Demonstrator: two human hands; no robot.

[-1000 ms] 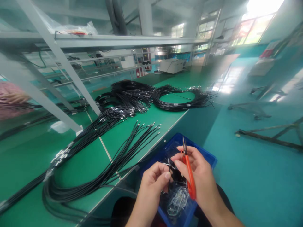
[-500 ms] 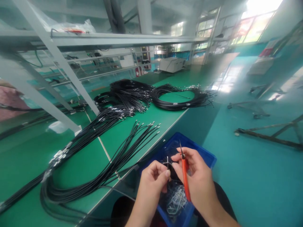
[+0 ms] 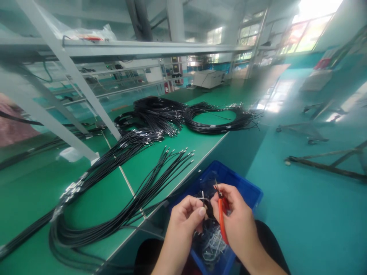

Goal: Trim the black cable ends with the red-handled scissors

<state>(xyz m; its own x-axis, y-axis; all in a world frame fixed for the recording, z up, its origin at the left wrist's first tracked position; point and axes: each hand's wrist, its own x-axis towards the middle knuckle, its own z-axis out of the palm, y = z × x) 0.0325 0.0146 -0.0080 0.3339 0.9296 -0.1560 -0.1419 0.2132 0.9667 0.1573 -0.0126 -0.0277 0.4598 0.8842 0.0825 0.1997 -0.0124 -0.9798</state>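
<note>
Left hand pinched shut on a black cable end with a white strip, right hand gripping orange-handled snips, tips up, just beside it, both over a blue bin of pale scraps near the green bench.

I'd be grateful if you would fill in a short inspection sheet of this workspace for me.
Surface: green tabletop with a pale seam across it.
Job's things: red-handled tool; thin piece with a white end, mostly hidden by fingers.
Clutter: white scraps in the blue bin beside the table; white roll near a shelf post.
Grip: left hand pinches the thin piece; right hand holds the tool, tips upward.
Cables: black bundle with fanned, pale-tipped ends; pile and coil beyond.
Surroundings: shelf frame, pale box, pink garment at left, blue-green floor.
</note>
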